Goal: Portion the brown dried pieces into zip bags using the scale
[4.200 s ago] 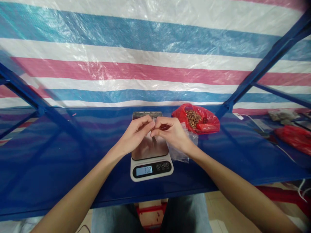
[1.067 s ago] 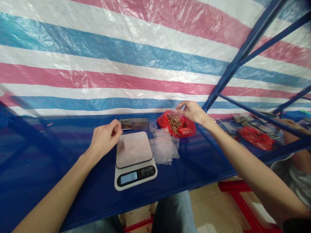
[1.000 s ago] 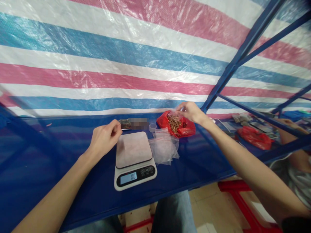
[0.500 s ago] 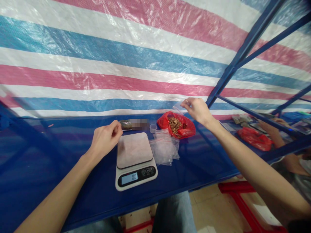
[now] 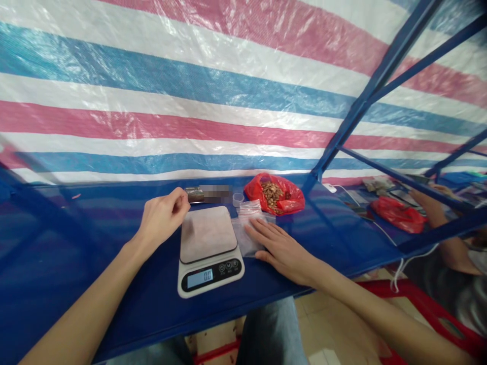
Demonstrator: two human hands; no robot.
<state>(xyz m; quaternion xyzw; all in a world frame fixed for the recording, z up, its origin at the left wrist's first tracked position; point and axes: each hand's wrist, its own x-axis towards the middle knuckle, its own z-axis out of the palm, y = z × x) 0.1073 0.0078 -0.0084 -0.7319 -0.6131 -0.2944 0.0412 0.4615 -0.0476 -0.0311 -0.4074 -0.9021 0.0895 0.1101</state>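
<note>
My left hand (image 5: 165,213) is closed, its fingers curled beside the left end of a dark, flat object (image 5: 196,195) that is partly blurred out. What it holds, if anything, is hidden. To its right lies a white digital scale (image 5: 208,235), its plate bare and its display at 0.0. My right hand (image 5: 283,248) lies open, palm down, on a pile of clear zip bags (image 5: 245,241) beside the scale. Behind the pile are a small clear cup (image 5: 238,199) and an open red plastic bag (image 5: 292,203) holding many small brownish-gold pieces (image 5: 271,195).
A blue table (image 5: 331,228) carries everything, with a striped tarp (image 5: 171,126) rising behind. Blue metal bars (image 5: 357,109) slant down on the right. Beyond them are another red bag (image 5: 397,213), a white cable (image 5: 384,233) and a co-worker's arm (image 5: 437,213).
My right hand has come down and left from beside the red bag, where it held up a clear zip bag, onto the pile, and its fingers have opened. My left hand has hardly moved.
</note>
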